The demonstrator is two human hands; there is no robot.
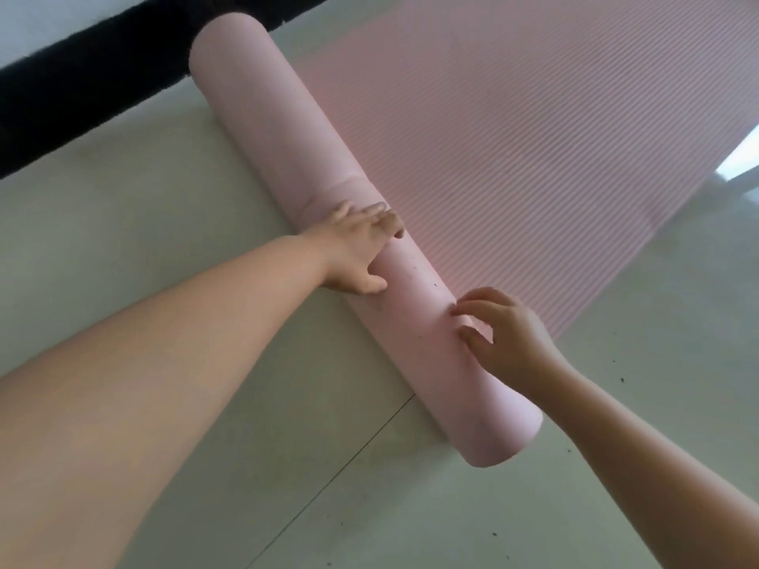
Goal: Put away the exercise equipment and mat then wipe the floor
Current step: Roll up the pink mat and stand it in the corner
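A pink ribbed yoga mat (513, 129) lies partly rolled on the pale tiled floor (123, 240). The left hand (357, 248) presses the roll, grip spread wide; the right hand (499, 330) rests on it, fingers bent, seemingly pinching nothing. A black rug (82, 84) lies beyond.

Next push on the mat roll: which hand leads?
Probably left. The left hand lies on the mat roll nearer its middle, fingers over the top. The right hand presses nearer the roll's near end.
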